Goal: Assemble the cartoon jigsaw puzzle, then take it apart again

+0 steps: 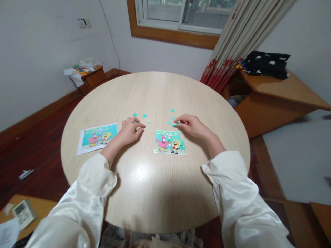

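A partly assembled jigsaw puzzle point(170, 143) lies at the middle of the table, showing a pink, a pale and a yellow cartoon figure on turquoise. My right hand point(192, 125) is just above its upper right corner, thumb and fingers closed on a small turquoise puzzle piece point(177, 123). Loose turquoise pieces point(172, 110) lie beside those fingertips. To the puzzle's left, my left hand point(131, 131) rests near the table with fingertips drawn together; what they pinch, if anything, is too small to see. Several more pieces point(144, 116) lie just beyond it.
A printed reference picture point(97, 138) lies flat left of my left forearm. The round wooden table point(155, 196) fills the middle of the view. Beyond it are a window, a curtain point(232, 44) and a tilted wooden cabinet point(274, 100) with dark cloth on top.
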The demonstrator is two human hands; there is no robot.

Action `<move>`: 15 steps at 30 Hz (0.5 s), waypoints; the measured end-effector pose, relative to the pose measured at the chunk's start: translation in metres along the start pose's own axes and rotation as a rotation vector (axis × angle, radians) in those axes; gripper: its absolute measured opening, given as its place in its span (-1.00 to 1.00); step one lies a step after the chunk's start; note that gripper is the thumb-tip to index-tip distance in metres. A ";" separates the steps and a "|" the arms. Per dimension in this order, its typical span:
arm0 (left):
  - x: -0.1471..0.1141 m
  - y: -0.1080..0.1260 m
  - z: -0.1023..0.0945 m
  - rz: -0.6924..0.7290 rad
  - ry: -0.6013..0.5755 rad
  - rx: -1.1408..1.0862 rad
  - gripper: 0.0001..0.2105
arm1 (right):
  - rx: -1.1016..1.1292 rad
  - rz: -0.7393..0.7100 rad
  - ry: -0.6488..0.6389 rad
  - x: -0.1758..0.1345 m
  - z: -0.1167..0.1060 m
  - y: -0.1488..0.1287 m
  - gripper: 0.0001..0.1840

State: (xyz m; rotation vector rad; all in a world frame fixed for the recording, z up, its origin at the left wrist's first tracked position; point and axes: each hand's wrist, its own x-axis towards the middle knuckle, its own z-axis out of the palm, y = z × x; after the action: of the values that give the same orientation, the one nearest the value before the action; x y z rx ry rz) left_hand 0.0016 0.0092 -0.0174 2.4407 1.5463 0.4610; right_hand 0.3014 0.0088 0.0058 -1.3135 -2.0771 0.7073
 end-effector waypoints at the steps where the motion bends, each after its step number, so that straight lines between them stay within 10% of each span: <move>1: 0.000 0.000 0.000 -0.002 -0.002 0.000 -0.73 | 0.021 -0.012 -0.005 0.000 0.004 -0.007 -0.84; 15: 0.000 -0.001 0.001 -0.005 0.021 0.002 -0.74 | 0.594 0.241 -0.173 -0.004 0.065 -0.049 -0.82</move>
State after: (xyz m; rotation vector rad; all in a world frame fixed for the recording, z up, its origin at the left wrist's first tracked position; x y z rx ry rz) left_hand 0.0009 0.0097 -0.0185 2.4410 1.5613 0.4866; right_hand 0.2263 -0.0214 -0.0062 -1.1847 -1.6427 1.4552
